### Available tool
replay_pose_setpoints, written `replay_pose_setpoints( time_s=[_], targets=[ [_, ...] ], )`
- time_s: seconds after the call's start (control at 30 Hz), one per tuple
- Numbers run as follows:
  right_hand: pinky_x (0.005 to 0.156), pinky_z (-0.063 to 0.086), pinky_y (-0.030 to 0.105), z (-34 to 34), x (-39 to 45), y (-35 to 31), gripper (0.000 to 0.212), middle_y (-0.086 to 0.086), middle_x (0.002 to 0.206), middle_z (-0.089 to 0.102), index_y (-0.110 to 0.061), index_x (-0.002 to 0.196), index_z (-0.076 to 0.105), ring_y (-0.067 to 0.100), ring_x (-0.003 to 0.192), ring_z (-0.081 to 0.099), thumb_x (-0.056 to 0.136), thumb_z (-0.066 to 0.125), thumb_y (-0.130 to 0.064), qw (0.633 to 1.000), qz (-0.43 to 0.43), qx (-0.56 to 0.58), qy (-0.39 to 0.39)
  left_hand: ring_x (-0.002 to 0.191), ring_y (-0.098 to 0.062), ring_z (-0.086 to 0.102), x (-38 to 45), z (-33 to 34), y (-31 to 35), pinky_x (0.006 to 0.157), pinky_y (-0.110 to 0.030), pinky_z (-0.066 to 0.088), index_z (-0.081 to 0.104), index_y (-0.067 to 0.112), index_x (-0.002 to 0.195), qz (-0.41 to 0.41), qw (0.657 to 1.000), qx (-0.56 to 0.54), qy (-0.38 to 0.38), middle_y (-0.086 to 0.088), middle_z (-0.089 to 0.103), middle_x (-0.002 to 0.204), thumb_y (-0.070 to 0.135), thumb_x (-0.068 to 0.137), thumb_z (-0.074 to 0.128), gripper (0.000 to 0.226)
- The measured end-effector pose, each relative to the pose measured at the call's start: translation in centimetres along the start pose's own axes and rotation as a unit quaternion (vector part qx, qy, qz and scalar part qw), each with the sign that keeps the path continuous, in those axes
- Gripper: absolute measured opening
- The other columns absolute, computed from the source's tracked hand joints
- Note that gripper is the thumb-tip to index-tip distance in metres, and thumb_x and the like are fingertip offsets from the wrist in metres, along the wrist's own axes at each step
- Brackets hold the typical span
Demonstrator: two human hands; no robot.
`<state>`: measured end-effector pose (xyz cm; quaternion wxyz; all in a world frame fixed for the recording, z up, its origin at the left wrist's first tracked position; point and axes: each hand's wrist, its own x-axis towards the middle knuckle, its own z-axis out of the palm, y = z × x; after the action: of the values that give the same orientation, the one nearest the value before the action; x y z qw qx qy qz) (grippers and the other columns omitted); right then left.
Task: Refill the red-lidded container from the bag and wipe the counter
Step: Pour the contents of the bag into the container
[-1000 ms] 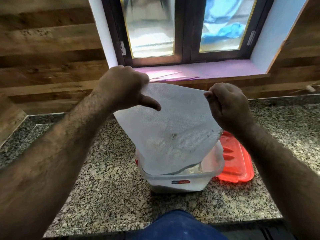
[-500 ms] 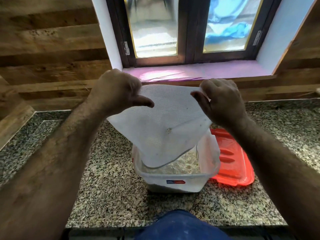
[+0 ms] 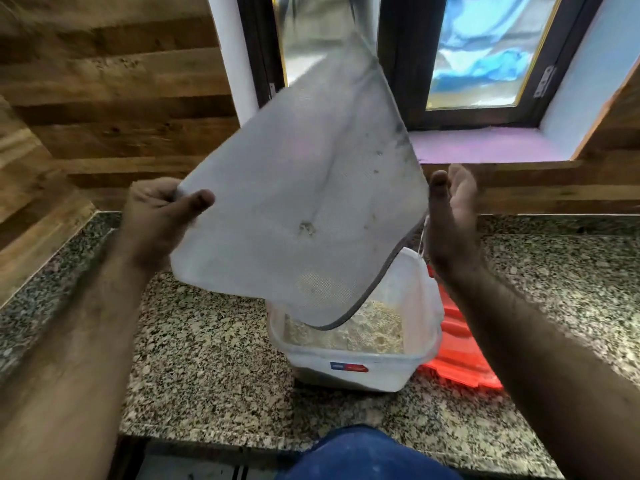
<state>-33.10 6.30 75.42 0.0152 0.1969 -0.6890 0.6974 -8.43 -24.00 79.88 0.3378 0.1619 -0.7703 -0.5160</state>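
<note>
A white mesh bag hangs tilted above a translucent white container that holds pale grain. My left hand pinches the bag's left corner, thumb on the front. The bag's open mouth, edged in grey, dips into the container. My right hand is beside the bag's right edge, palm flat and fingers straight, holding nothing. The red lid lies on the counter to the right of the container, partly hidden behind it.
The speckled granite counter runs left and right, with its front edge close to me. Wooden wall panels stand behind, and a dark-framed window with a purple sill sits above.
My right hand has let go of the bag and opened beside it. The left hand has lifted and swung the bag up, so its far corner now rises in front of the window.
</note>
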Motion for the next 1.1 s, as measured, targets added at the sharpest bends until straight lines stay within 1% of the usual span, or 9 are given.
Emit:
replay_pose_setpoints(
  time_s=[0.07,0.13,0.2,0.3,0.5,0.6,0.8,1.0,1.1],
  targets=[
    [0.11,0.05,0.042,0.7,0.0,0.9,0.103,-0.002,0.147,0.063,-0.026,0.154,0.051,0.013,0.126,0.063,0.082,0.042,-0.099,0.991,0.083,0.094,-0.049,0.071,-0.028,0.065,-1.1,0.1,-1.4,0.052,-0.041,0.055,0.049,-0.024,0.097,-0.045,0.996,-0.078,0.011,-0.025,0.063,0.087,0.063,0.073,0.089,0.099],
    [0.125,0.036,0.06,1.5,-0.6,1.5,0.096,-0.007,0.154,0.063,-0.035,0.155,0.055,0.018,0.144,0.056,0.083,0.04,-0.098,0.969,0.136,0.163,-0.125,0.091,-0.033,0.078,-2.0,0.2,-3.9,0.076,-0.052,0.067,0.049,-0.023,0.129,-0.103,0.98,-0.169,0.006,-0.03,0.072,0.118,0.045,0.099,0.072,0.078],
    [0.13,0.025,0.066,2.4,-1.9,1.8,0.102,-0.004,0.161,0.057,-0.038,0.159,0.05,0.024,0.152,0.048,0.078,0.045,-0.1,0.949,0.164,0.202,-0.178,0.122,-0.044,0.069,-3.6,0.2,-6.9,0.099,-0.072,0.055,0.043,-0.012,0.15,-0.163,0.968,-0.19,0.005,-0.029,0.063,0.142,0.036,0.109,0.059,0.065],
    [0.126,0.031,0.069,3.7,-3.6,1.8,0.107,0.002,0.157,0.061,-0.031,0.159,0.05,0.029,0.148,0.053,0.075,0.055,-0.097,0.936,0.166,0.205,-0.235,0.153,-0.05,0.037,-5.7,0.3,-10.0,0.115,-0.079,0.035,0.04,0.015,0.164,-0.214,0.946,-0.243,-0.016,-0.022,0.039,0.168,0.062,0.098,0.065,0.084],
    [0.116,0.042,0.072,6.9,-4.7,1.1,0.071,-0.002,0.145,0.07,-0.038,0.149,0.056,0.03,0.133,0.066,0.087,0.066,-0.07,0.924,0.17,0.115,-0.323,0.153,-0.047,0.041,-6.6,0.8,-13.2,0.114,-0.082,0.032,0.036,0.024,0.167,-0.298,0.901,-0.315,0.023,-0.017,0.04,0.17,0.075,0.102,0.038,0.082],
    [0.108,0.05,0.069,9.2,-5.3,0.8,0.057,-0.011,0.134,0.074,-0.053,0.139,0.054,0.026,0.124,0.072,0.085,0.072,-0.056,0.909,0.198,0.082,-0.358,0.147,-0.047,0.05,-6.9,-0.3,-15.4,0.109,-0.073,0.046,0.041,0.021,0.164,-0.366,0.862,-0.346,0.052,-0.018,0.046,0.165,0.065,0.109,0.017,0.075],
    [0.09,0.059,0.054,16.5,-6.4,-0.4,0.05,-0.006,0.129,0.077,-0.039,0.141,0.054,0.026,0.116,0.075,0.099,0.071,-0.018,0.908,0.224,0.085,-0.344,0.146,-0.049,0.05,-7.5,-5.5,-18.5,0.119,-0.075,0.034,0.052,0.013,0.157,-0.309,0.896,-0.31,0.077,-0.025,0.047,0.162,0.063,0.097,0.067,0.081],
    [0.065,0.061,0.026,26.0,-8.9,-0.7,0.044,-0.002,0.106,0.076,-0.029,0.121,0.061,0.014,0.09,0.075,0.099,0.06,0.009,0.925,0.242,0.102,-0.274,0.126,-0.047,0.068,-8.9,-10.9,-21.0,0.106,-0.067,0.053,0.065,0.004,0.143,-0.328,0.894,-0.275,0.136,-0.023,0.07,0.139,0.038,0.1,0.069,0.055],
    [0.07,0.065,0.035,30.0,-11.7,2.2,0.037,0.0,0.104,0.078,-0.025,0.107,0.065,0.019,0.093,0.076,0.084,0.076,0.002,0.931,0.268,0.067,-0.238,0.111,-0.046,0.075,-10.4,-13.4,-23.1,0.096,-0.061,0.061,0.072,0.002,0.129,-0.364,0.886,-0.243,0.153,-0.024,0.076,0.125,0.028,0.1,0.071,0.039]
  ],
)
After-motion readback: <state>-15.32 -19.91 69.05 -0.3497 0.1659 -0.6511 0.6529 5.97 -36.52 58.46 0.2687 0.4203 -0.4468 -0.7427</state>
